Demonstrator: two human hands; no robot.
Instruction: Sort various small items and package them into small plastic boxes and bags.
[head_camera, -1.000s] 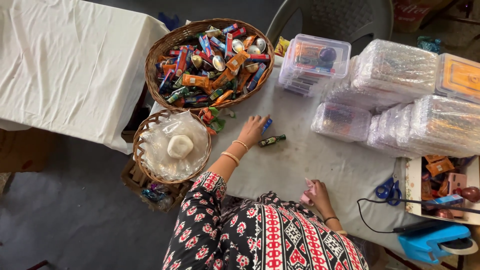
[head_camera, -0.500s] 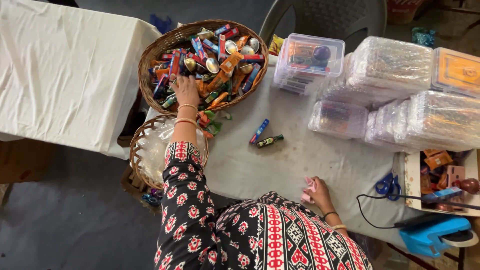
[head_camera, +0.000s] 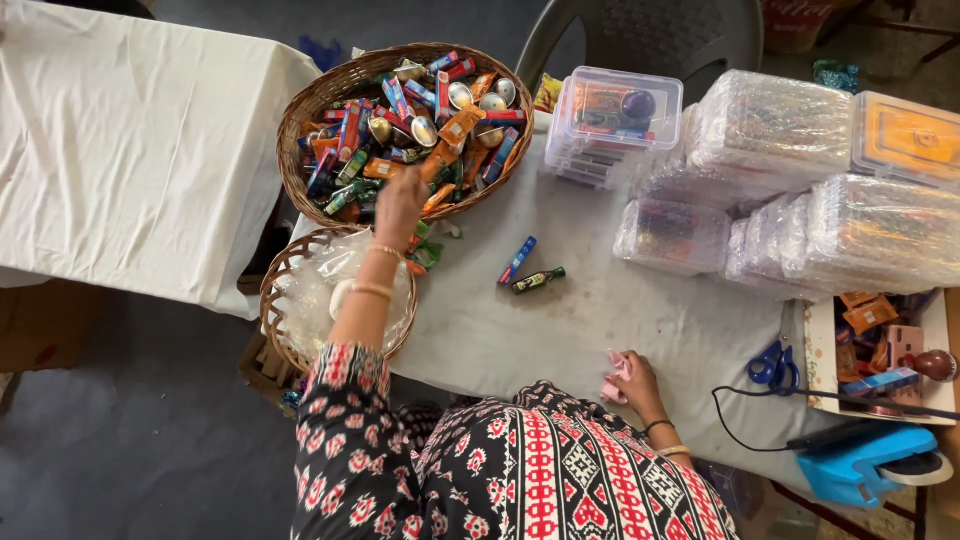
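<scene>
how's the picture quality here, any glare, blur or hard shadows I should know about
Head view: soft, even light with no hard shadows on the grey table. The white cloth is bright, near washed out. Glare on the clear plastic boxes hides much of their contents. The left hand in the large basket is slightly blurred; the right hand is sharp.

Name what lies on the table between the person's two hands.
In the head view, a blue wrapped bar and a small dark bottle lie between the left hand, at the big basket, and the right hand.
</scene>
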